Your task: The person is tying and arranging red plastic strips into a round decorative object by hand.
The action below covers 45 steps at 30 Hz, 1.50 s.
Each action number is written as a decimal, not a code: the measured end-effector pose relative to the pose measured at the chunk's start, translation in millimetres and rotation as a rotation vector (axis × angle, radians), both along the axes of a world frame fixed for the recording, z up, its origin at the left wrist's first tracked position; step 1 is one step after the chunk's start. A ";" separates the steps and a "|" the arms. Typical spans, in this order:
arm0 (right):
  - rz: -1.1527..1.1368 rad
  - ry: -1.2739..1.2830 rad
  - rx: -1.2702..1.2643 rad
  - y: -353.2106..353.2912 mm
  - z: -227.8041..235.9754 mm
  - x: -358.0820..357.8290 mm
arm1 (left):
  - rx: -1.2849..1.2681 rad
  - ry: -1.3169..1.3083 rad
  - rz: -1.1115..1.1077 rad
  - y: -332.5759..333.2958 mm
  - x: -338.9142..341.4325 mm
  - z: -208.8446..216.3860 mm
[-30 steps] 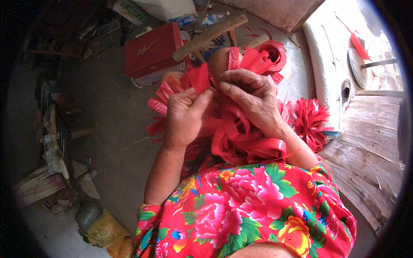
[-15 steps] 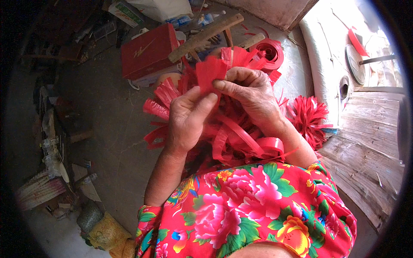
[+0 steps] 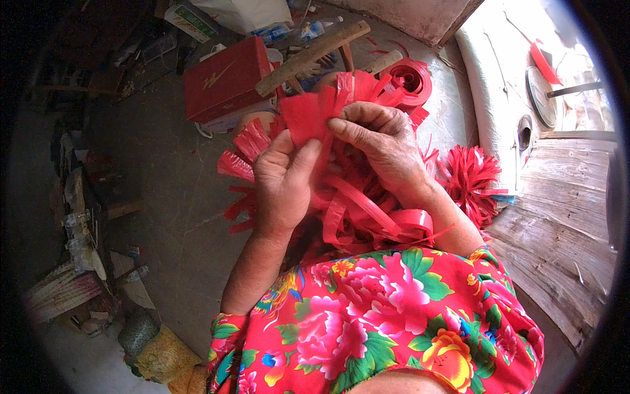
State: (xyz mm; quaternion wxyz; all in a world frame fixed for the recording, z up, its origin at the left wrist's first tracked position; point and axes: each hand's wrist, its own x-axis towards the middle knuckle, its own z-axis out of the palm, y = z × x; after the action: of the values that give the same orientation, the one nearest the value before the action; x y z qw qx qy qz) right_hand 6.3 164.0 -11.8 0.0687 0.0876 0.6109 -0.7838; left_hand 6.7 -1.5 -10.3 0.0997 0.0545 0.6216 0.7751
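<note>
Both my hands hold a bundle of red plastic ribbon strips (image 3: 308, 118) in front of me. My left hand (image 3: 283, 184) grips the folded strips from below, thumb up against them. My right hand (image 3: 380, 148) pinches the top of the same bundle with its fingertips. Loose loops of red ribbon (image 3: 367, 217) hang down under my hands onto my lap. A roll of red ribbon (image 3: 410, 77) lies beyond my right hand. A finished red ribbon pompom (image 3: 469, 180) rests to my right.
A red cardboard box (image 3: 226, 82) and a wooden stool (image 3: 315, 52) stand on the concrete floor ahead. Clutter, bottles and a woven basket (image 3: 59, 295) line the left side. Wooden planks (image 3: 558, 243) and a white curved basin wall (image 3: 499, 98) are at the right.
My hands have lifted the ribbon bundle a little and spread its strips wider; the right fingers shifted along the top edge.
</note>
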 end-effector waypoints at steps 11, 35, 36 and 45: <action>-0.002 0.023 -0.147 3.3 -0.5 -0.1 | -0.104 0.038 0.055 -4.6 -3.2 -7.5; -0.022 -0.035 -0.035 -7.6 0.5 -3.5 | 0.054 -0.064 0.089 -2.7 -1.6 -7.5; -0.015 -0.027 -0.037 -7.5 0.3 -3.7 | 0.066 -0.053 0.076 -2.8 -1.7 -8.5; -0.057 -0.059 -0.057 -9.1 4.0 -1.4 | 0.045 -0.044 0.085 -5.9 -3.2 -13.1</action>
State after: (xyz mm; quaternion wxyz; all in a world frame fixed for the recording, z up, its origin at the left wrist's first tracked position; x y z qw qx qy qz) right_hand 4.9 155.0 -7.8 0.0666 0.1261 0.5833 -0.7996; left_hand 3.5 -7.4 -23.4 0.0790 0.0132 0.6035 0.7933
